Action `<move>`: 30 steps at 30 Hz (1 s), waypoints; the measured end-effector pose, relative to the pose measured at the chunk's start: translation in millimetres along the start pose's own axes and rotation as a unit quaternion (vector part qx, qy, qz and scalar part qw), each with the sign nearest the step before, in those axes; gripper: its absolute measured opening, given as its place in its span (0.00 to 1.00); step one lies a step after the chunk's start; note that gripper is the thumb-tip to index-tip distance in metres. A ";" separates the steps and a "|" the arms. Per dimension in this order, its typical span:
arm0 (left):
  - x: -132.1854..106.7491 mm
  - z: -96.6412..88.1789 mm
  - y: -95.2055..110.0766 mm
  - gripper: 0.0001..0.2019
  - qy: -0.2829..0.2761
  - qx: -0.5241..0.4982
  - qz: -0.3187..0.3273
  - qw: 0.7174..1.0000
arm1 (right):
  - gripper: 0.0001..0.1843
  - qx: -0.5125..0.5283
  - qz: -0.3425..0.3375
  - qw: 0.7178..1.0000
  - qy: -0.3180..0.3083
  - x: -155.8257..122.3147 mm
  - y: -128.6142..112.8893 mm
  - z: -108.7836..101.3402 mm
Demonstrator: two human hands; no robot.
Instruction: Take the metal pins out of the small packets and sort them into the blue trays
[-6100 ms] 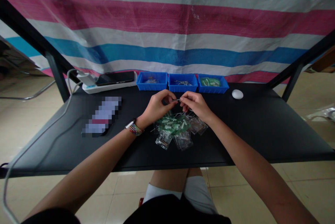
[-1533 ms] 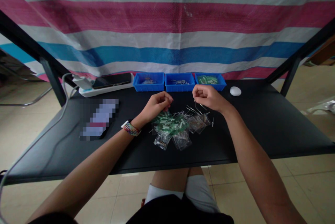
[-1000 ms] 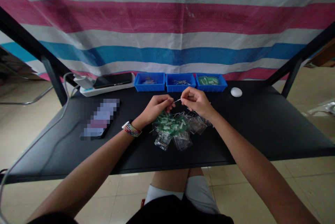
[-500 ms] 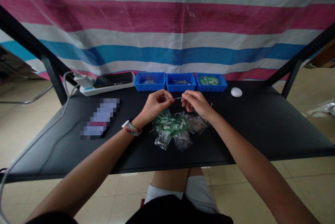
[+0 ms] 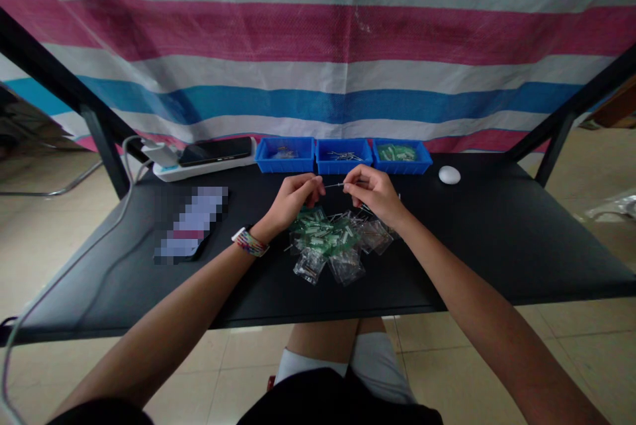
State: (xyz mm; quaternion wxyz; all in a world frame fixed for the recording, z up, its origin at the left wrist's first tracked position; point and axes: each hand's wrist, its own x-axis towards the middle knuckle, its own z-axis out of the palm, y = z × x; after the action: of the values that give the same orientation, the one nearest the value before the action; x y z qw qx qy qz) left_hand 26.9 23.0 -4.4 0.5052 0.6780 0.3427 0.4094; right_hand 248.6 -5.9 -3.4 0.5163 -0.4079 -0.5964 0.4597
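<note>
Between my two hands runs a thin silvery metal pin (image 5: 333, 185), roughly level, above the middle of the table. My left hand (image 5: 296, 198) pinches its left end between thumb and fingers. The fingers of my right hand (image 5: 371, 190) close on its right end; a small thicker spot shows on the pin close to those fingertips. Just below lies a pile of small green-tinted packets (image 5: 325, 233), with clear plastic bags (image 5: 346, 267) holding small metal parts at its front. More thin pins stick out by my right hand, partly hidden by it.
Three blue bins stand behind my hands: the left bin (image 5: 285, 165) with small bags, the middle bin (image 5: 342, 167) with pins, the right bin (image 5: 403, 167) with green packets. A phone lies on a white power strip (image 5: 209, 169). A white mouse (image 5: 449, 175) sits right; a blurred-out phone (image 5: 191, 223) left.
My left hand has shifted slightly left and turned, and my right hand has risen a little. More of the pin's left part shows between them, and the thicker spot sits nearer my right fingertips.
</note>
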 end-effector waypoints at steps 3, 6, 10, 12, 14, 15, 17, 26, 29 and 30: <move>0.7 1.1 -0.7 0.19 -0.005 0.003 0.000 1.000 | 0.13 -0.001 0.005 1.000 0.003 -0.2 1.6 1.6; 0.3 2.7 0.4 0.17 -0.002 -0.005 0.001 1.000 | 0.14 -0.002 0.011 1.000 0.004 -0.4 3.1 2.9; -0.3 4.5 1.3 0.16 0.016 -0.017 0.008 1.000 | 0.15 0.011 0.024 1.000 0.010 0.2 4.3 2.8; -0.2 5.2 1.3 0.16 0.026 -0.020 0.012 0.999 | 0.16 0.021 0.032 0.999 0.008 0.8 4.3 2.2; 0.0 6.0 1.5 0.15 0.032 -0.019 0.015 0.999 | 0.17 0.032 0.040 0.999 0.008 1.4 3.9 1.7; 0.0 6.4 1.9 0.14 0.035 -0.020 0.017 0.999 | 0.17 0.037 0.045 0.998 0.012 1.6 3.6 1.6; -0.2 7.1 3.2 0.13 0.038 -0.024 0.020 0.999 | 0.19 0.045 0.054 0.997 0.019 1.9 3.2 1.5; 0.4 7.8 4.6 0.13 0.034 -0.028 0.024 0.999 | 0.20 0.053 0.073 0.996 0.012 0.7 2.1 3.9; 1.1 7.5 3.8 0.13 0.025 -0.030 0.024 0.999 | 0.20 0.046 0.057 0.997 0.015 -0.2 1.5 5.2; 1.2 7.4 3.8 0.13 0.022 -0.034 0.026 0.999 | 0.20 0.042 0.048 0.998 0.021 0.4 1.3 4.7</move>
State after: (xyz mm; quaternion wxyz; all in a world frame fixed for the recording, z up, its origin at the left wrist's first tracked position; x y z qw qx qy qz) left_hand 34.3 20.1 -1.7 0.5094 0.6597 0.3223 0.4487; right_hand 243.9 -5.8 -4.7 0.5224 -0.4236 -0.5457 0.4998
